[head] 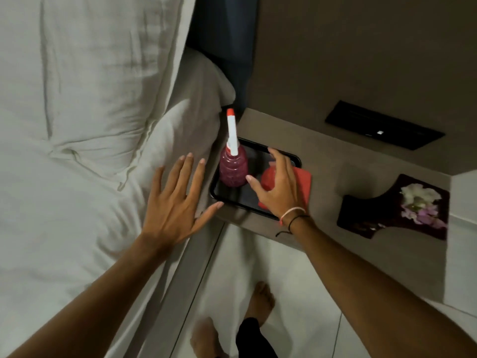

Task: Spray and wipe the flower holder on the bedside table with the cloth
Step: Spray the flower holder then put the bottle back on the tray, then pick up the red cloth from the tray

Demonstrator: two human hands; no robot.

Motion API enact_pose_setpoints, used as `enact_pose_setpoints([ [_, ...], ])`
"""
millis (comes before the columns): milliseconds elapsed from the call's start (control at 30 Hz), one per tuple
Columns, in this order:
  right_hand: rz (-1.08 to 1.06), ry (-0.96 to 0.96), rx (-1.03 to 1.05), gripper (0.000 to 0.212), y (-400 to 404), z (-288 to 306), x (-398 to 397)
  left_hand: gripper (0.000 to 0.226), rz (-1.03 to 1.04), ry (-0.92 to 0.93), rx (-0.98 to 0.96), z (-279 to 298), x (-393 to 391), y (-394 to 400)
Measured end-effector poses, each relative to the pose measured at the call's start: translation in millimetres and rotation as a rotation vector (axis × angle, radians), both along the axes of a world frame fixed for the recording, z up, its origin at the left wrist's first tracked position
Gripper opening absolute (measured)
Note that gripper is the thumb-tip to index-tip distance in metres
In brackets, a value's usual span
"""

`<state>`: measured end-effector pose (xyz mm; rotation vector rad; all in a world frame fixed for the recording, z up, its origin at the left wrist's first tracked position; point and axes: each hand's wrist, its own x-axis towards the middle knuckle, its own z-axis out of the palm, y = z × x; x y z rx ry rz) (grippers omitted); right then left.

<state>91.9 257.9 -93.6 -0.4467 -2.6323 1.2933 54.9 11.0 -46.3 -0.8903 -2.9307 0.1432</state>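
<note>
A pink spray bottle (233, 166) with a white and orange nozzle stands upright on a black tray (233, 198) at the left end of the bedside table (335, 166). A red cloth (304, 180) lies on the tray's right side. My right hand (277, 186) hovers over the cloth with fingers spread, holding nothing. Left of the tray, my left hand (175, 202) is open and flat above the bed edge. The dark flower holder (371, 215), with white and purple flowers (419, 202) on it, lies at the table's right end.
White bedding and a pillow (77, 99) fill the left side. A black wall panel (384, 125) sits behind the table. My bare feet (260, 303) stand on the pale floor between bed and table.
</note>
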Motion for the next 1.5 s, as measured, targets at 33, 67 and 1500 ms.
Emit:
enact_pose_setpoints([
  [33, -0.074, -0.012, 0.009, 0.077, 6, -4, 14, 0.092, -0.035, -0.015, 0.008, -5, 7, 6],
  [67, -0.149, -0.020, 0.001, 0.072, 10, -8, 27, 0.090, -0.072, -0.026, 0.023, -10, 13, 10],
  [1500, -0.825, 0.032, -1.729, 0.039, 11, -30, 209, 0.024, -0.053, -0.935, 0.572, -9, 64, 181],
])
